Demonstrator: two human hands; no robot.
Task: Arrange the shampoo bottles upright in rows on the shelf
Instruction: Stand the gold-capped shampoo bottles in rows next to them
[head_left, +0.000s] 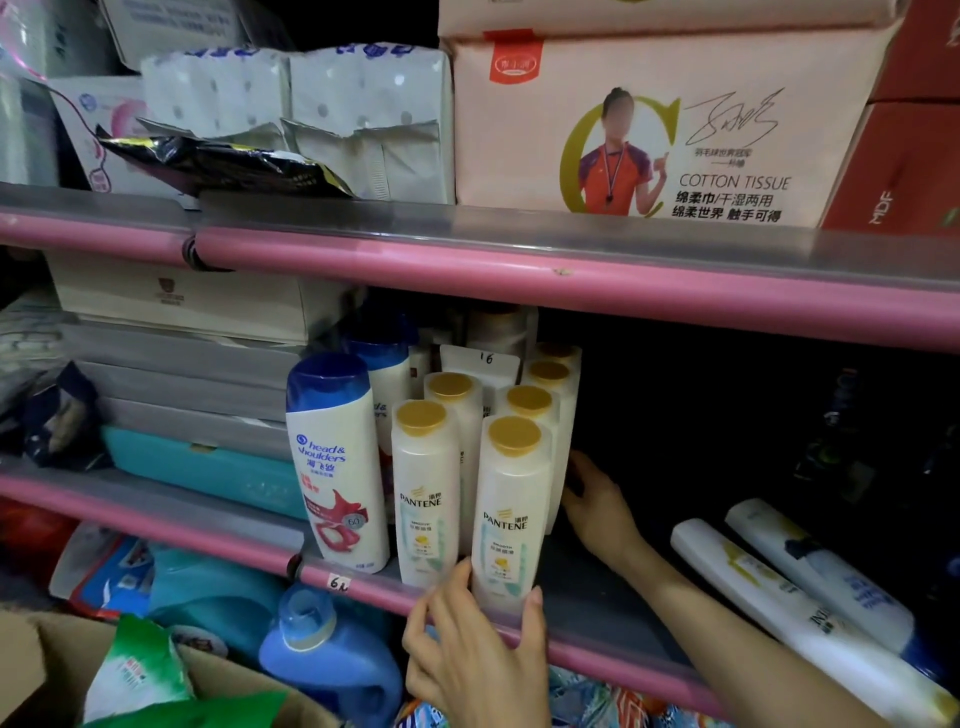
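left hand grips base of front Pantene bottle, upright at shelf edge | right hand fingers relaxed, beside bottle rows behind | two bottles lying flat on the right

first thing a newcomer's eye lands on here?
Probably the gold-capped Pantene bottles standing in two rows mid-shelf, the left hand gripping the front right one's base, the right hand reaching beside that row. Next, the pink cotton tissue pack on the shelf above, and two white bottles lying flat at right.
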